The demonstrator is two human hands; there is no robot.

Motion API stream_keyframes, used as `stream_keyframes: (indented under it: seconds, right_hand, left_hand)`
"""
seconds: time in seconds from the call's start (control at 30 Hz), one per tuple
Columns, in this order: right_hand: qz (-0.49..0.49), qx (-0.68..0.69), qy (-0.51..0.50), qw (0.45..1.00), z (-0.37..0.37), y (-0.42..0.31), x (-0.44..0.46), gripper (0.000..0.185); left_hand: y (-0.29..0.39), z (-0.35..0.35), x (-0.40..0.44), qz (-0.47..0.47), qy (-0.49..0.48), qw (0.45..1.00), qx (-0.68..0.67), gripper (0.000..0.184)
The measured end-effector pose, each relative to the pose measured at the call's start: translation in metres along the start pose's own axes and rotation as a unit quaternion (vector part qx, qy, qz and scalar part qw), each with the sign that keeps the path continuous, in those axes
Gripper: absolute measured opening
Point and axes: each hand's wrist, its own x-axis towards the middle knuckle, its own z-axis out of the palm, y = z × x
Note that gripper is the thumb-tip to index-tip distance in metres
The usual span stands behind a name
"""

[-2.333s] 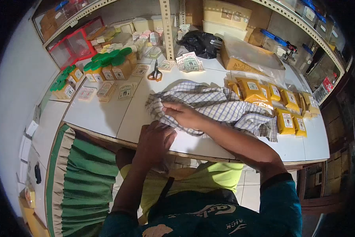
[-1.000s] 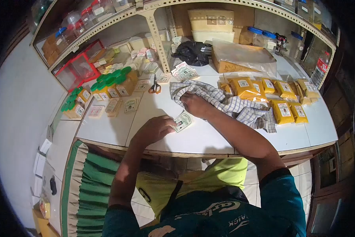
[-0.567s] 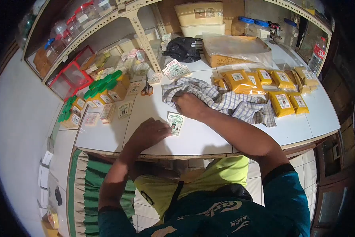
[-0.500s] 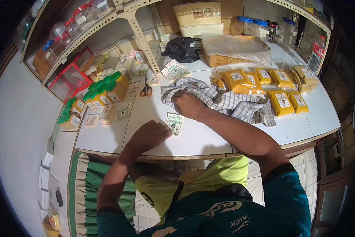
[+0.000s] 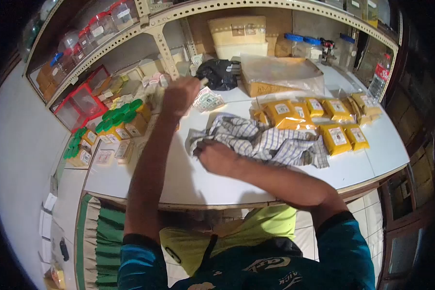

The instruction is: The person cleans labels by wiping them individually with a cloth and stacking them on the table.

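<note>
My left hand (image 5: 181, 95) is raised over the back of the table, beside the shelf post. Its fingers are closed on a pale paper label (image 5: 204, 82), seen nearly edge-on. Just past it lies a loose pile of printed labels (image 5: 209, 99). My right hand (image 5: 214, 156) rests at the left end of a crumpled checked cloth (image 5: 263, 140), its curled fingers gripping the fabric. The scissors seen earlier are mostly hidden behind my left forearm.
Yellow packets (image 5: 334, 137) with labels lie at the right. Green-lidded jars (image 5: 125, 121) and label stacks (image 5: 125, 151) stand at the left. Behind are a black plastic bag (image 5: 218, 74), a plastic-covered box (image 5: 282, 72) and a metal shelf post (image 5: 165, 53).
My left hand has picked up the label from the table's front and moved it up and back towards the label pile. My right hand stays on the cloth; the view has shifted slightly.
</note>
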Motion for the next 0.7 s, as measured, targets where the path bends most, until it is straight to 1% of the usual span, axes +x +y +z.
stream_keyframes:
  seconds: [0.03, 0.07, 0.1, 0.17, 0.2, 0.27, 0.3, 0.37, 0.4, 0.43, 0.5, 0.57, 0.6, 0.63, 0.67, 0.7]
  right_hand:
    - [-0.006, 0.012, -0.005, 1.0, 0.004, -0.002, -0.003, 0.016]
    - [-0.011, 0.016, 0.01, 1.0, 0.004, -0.006, -0.008, 0.015]
    - [-0.044, -0.014, 0.015, 0.999, -0.005, -0.007, -0.009, 0.016]
    - [0.046, 0.014, -0.135, 0.99, -0.041, -0.02, -0.015, 0.017]
    - [0.049, 0.012, -0.137, 0.989, -0.053, -0.02, -0.017, 0.017]
    - [0.017, 0.014, -0.179, 0.984, -0.077, -0.014, -0.022, 0.02]
    - [0.011, 0.009, -0.187, 0.982, -0.094, -0.01, -0.016, 0.02]
    - [0.003, 0.132, -0.331, 0.934, -0.128, 0.006, 0.006, 0.034]
    - [0.031, 0.173, -0.304, 0.936, -0.137, 0.021, 0.02, 0.042]
    - [0.06, 0.214, -0.278, 0.935, -0.147, 0.037, 0.036, 0.05]
    - [0.081, 0.117, -0.2, 0.969, -0.128, 0.104, 0.077, 0.061]
    - [0.243, 0.007, -0.126, 0.962, -0.088, 0.165, 0.107, 0.079]
    - [0.236, -0.003, -0.125, 0.964, -0.069, 0.183, 0.112, 0.079]
    - [0.347, 0.038, -0.161, 0.923, -0.053, 0.199, 0.116, 0.085]
    - [0.451, 0.079, -0.193, 0.868, -0.042, 0.209, 0.122, 0.091]
    - [0.462, 0.085, -0.208, 0.858, -0.034, 0.211, 0.126, 0.097]
  left_hand:
    - [-0.003, 0.03, 0.002, 0.039, -0.096, 0.992, 0.067, 0.015]
    - [-0.005, 0.077, -0.003, -0.004, -0.187, 0.976, 0.109, 0.014]
    - [0.005, 0.073, -0.011, -0.062, -0.157, 0.984, -0.057, 0.014]
    - [0.006, 0.083, -0.025, -0.048, -0.08, 0.979, -0.179, 0.022]
    - [0.002, 0.086, -0.032, -0.047, -0.079, 0.979, -0.183, 0.022]
    - [-0.006, 0.091, -0.05, -0.148, -0.122, 0.954, -0.228, 0.022]
    - [-0.007, 0.093, -0.058, -0.156, -0.116, 0.953, -0.232, 0.022]
    - [-0.009, 0.093, -0.076, -0.226, -0.095, 0.933, -0.264, 0.014]
    - [-0.002, 0.086, -0.079, -0.22, -0.045, 0.925, -0.307, 0.015]
    - [0.003, 0.09, -0.08, -0.27, -0.077, 0.912, -0.3, 0.02]
    - [0.022, 0.089, -0.077, -0.317, -0.046, 0.909, -0.267, 0.032]
    - [0.027, 0.112, -0.074, -0.321, -0.058, 0.899, -0.292, 0.039]
    - [0.033, 0.113, -0.074, -0.327, -0.045, 0.892, -0.309, 0.04]
    - [0.037, 0.138, -0.078, -0.336, -0.006, 0.889, -0.312, 0.043]
    - [0.042, 0.143, -0.079, -0.344, 0.005, 0.885, -0.313, 0.045]
    - [0.044, 0.144, -0.077, -0.352, 0.013, 0.881, -0.314, 0.047]
